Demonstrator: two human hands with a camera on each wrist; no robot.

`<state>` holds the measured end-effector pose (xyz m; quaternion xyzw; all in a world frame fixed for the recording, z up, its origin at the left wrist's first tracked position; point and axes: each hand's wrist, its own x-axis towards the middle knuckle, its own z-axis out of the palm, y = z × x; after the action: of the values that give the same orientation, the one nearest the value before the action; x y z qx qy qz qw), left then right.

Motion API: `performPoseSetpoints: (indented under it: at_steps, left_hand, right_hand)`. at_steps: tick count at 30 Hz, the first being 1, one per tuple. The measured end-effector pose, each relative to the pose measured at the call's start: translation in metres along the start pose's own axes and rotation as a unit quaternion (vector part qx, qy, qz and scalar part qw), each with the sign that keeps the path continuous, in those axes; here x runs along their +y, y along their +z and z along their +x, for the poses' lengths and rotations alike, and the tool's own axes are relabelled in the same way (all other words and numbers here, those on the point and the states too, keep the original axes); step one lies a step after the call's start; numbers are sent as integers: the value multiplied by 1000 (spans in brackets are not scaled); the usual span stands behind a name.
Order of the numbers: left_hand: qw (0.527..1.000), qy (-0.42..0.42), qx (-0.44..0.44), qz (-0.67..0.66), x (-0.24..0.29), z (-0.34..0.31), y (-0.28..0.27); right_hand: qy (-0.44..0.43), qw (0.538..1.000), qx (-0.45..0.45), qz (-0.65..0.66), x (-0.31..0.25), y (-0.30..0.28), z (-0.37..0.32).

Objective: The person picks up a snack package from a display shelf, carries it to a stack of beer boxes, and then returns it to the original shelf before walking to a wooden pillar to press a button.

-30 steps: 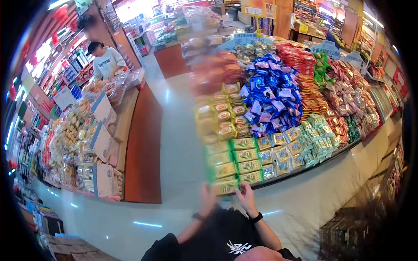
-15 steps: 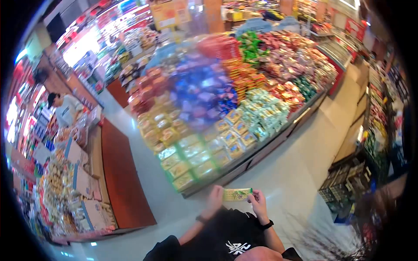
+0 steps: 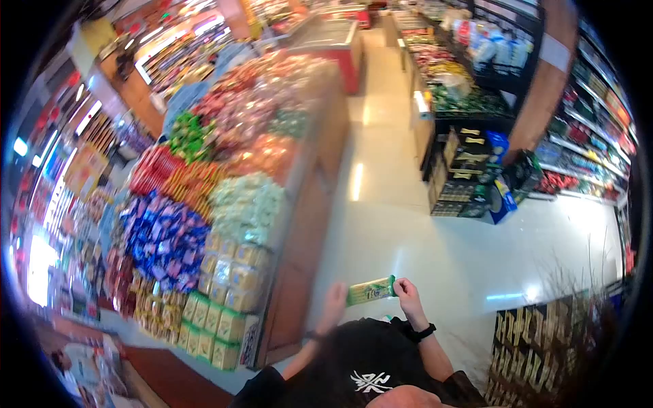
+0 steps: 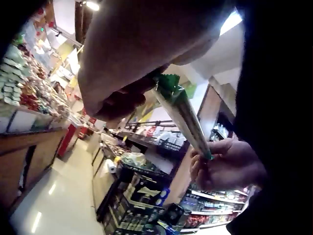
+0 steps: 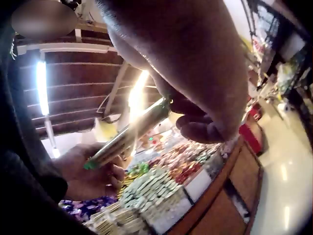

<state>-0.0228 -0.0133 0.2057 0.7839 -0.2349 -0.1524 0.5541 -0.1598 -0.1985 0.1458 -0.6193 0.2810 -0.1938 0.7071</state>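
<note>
A long green-edged packet (image 3: 371, 291) is held level in front of the black shirt. My right hand (image 3: 411, 302) pinches its right end, thumb and fingers curled in. Blurred in the head view, my left hand (image 3: 331, 309) is at the packet's other end. In the left wrist view the packet (image 4: 183, 115) runs from the left hand (image 4: 146, 58) down to the right fingers. The right wrist view shows the packet (image 5: 128, 134) between the right hand (image 5: 195, 73) and the left hand (image 5: 90, 171), whose fingers are curled.
Left of the hands stands a display counter (image 3: 299, 224) heaped with wrapped goods, with green-edged packets (image 3: 207, 330) at its near corner. Stacked dark boxes (image 3: 462, 173) stand across the aisle floor (image 3: 381, 231). More patterned boxes (image 3: 534, 347) are at the lower right.
The green-edged packet has come away from the counter's corner, held in both hands. The view has turned right, so the counter now lies left and the aisle ahead.
</note>
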Motion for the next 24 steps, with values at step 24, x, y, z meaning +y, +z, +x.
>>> performPoseSetpoints:
  at_steps: [24]
  left_hand:
    - [895, 32, -445, 22, 78, 22, 280]
  right_hand:
    - [-23, 859, 511, 38, 72, -188, -104]
